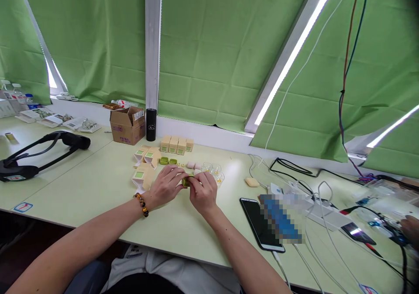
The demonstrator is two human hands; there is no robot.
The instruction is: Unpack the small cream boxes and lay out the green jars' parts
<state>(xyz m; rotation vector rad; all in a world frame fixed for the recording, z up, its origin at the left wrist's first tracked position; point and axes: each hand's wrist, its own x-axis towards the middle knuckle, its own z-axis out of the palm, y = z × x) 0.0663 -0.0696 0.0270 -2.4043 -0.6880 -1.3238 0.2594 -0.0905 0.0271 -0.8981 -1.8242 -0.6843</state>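
Opened boxes: The tan cardboard boxes with white insides and green labels (144,174) lie just left of your landmark, the row of small upright tan cardboard boxes (173,144), and nearer you.
Left hand: Your left hand (166,185) is in front of the row; its fingers are drawn in, with almost no gap, pinching the left side of the piece.
Green trays: The pair of olive-green open trays (168,160) sits just in front of the row.
Green piece: The small olive-green, plastic-looking piece (186,181) is between your hands, in front of the row and slightly right. Its visible part seems to run left to right; your fingers cover the ends, so its true long axis and facing cannot be told.
Handling: Best steady it with the left and make small adjustments with the right; press lightly, since thin walls could flex.
Right hand: Your right hand (203,192), right of the row and nearer you, has its fingers closed in a pinch on the piece's right side.
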